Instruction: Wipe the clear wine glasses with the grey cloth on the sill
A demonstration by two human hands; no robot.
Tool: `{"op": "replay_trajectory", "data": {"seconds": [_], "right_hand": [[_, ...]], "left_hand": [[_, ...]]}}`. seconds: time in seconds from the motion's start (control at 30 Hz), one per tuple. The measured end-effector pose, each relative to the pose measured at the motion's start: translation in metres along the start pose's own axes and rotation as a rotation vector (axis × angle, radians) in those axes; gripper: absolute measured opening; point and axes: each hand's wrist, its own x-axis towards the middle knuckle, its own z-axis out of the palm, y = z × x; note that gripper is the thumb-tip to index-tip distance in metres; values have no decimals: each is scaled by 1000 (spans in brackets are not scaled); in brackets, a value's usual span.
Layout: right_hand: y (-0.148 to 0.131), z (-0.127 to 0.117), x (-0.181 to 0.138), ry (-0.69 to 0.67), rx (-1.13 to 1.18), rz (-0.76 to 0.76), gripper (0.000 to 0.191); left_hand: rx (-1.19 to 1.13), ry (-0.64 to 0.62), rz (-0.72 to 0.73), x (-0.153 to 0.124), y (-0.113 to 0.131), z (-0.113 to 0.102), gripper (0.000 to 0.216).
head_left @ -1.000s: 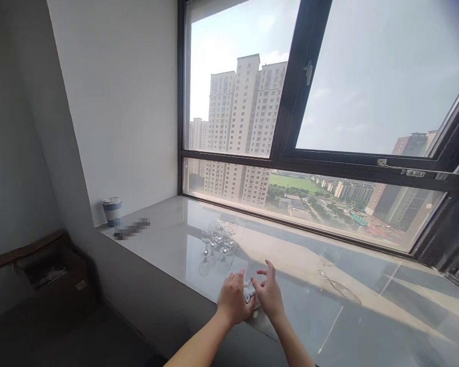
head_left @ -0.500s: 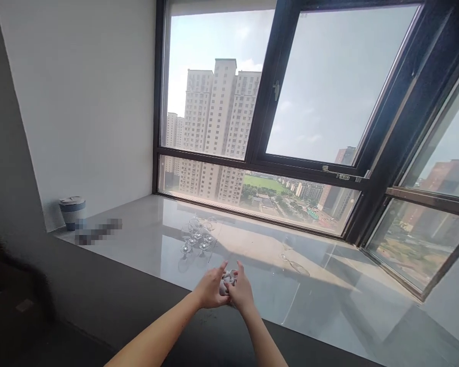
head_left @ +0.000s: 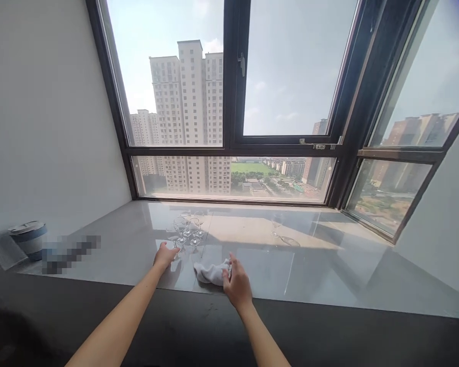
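My left hand [head_left: 165, 257] reaches over the sill to the nearest of several clear stemmed glasses [head_left: 183, 227], its thumb and fingers apart beside that glass's stem. Contact there is hard to make out. A pale grey-white cloth [head_left: 209, 273] lies bunched near the sill's front edge. At its right end my right hand [head_left: 238, 281] has the cloth between thumb and fingers. Farther right and back stands another clear stemmed glass [head_left: 275, 227], throwing a shadow on the sill.
The glossy grey sill [head_left: 130, 250] runs below dark-framed windows [head_left: 233, 151], with its front edge close to my forearms. A blue and white lidded container [head_left: 29, 239] stands by the left wall, next to a pixelated patch.
My hands were together around the bunched cloth. Now the left one has moved away to the glasses, and the cloth hangs looser, spread leftward from my right hand. The view has levelled.
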Motion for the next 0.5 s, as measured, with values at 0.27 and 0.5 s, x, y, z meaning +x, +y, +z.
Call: {"op": "replay_trajectory", "data": {"seconds": [0.27,0.5], "right_hand": [[-9,-6,3,-72,-105,-75,86],[-2,-2,3,-8,-101,-17,72]], "left_hand": [[24,-74,126,16,5,11,21],[186,-141,352,-31,-10,26,21]]}}
